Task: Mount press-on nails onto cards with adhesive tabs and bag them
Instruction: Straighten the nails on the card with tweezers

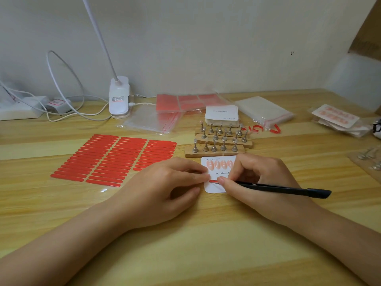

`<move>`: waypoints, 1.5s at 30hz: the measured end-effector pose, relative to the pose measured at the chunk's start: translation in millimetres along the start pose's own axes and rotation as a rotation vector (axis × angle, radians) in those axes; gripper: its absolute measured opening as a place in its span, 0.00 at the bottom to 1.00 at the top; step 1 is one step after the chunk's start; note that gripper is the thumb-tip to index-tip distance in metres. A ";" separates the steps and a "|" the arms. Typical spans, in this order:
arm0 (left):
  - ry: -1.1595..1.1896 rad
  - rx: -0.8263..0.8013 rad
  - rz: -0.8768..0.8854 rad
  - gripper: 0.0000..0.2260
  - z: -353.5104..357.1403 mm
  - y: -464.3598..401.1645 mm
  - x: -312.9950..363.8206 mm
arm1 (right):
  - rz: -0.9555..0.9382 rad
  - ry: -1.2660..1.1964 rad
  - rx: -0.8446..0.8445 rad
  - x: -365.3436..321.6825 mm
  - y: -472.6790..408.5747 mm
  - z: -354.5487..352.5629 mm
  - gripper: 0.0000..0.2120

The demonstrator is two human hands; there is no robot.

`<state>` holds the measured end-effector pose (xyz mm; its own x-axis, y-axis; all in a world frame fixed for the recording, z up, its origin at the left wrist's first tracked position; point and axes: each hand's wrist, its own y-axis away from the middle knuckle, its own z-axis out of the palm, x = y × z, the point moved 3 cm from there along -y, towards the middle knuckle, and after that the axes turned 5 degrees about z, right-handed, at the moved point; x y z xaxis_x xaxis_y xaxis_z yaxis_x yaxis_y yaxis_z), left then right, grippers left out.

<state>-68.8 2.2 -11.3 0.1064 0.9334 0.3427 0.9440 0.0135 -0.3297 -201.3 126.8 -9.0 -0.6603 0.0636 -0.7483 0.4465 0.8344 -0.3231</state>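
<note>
A white card (214, 188) printed "Handmade" lies on the table with several pink press-on nails (218, 164) in a row across its top. A red adhesive strip (212, 181) sits on its lower half. My left hand (165, 188) rests on the card's left edge, its fingertips at the strip's end. My right hand (261, 182) covers the card's right side, holds black tweezers (284, 189) and presses a fingertip on the strip. A sheet of red adhesive strips (115, 157) lies to the left.
Wooden bars with metal nail stands (218, 141) sit just behind the card, then a stack of blank cards (222, 116) and clear zip bags (263, 112). Finished bagged cards (338, 118) lie far right. A clip lamp (119, 98) and cables stand back left.
</note>
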 end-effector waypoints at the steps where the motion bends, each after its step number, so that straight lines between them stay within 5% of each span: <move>1: 0.000 0.000 0.000 0.18 0.0 -0.1 -0.1 | 0.003 0.000 0.001 0.4 0.0 0.0 0.11; 13: 0.005 -0.003 0.005 0.18 -0.2 -0.5 1.0 | 0.083 -0.038 0.009 1.2 0.0 -1.1 0.10; 45: -0.001 0.002 -0.013 0.16 -0.4 -0.5 0.6 | -0.055 0.037 -0.020 -0.9 0.4 2.1 0.12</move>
<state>-69.1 2.6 -10.5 0.0934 0.9336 0.3460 0.9448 0.0265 -0.3266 -199.2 125.9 -9.7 -0.7053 0.0372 -0.7080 0.3969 0.8481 -0.3508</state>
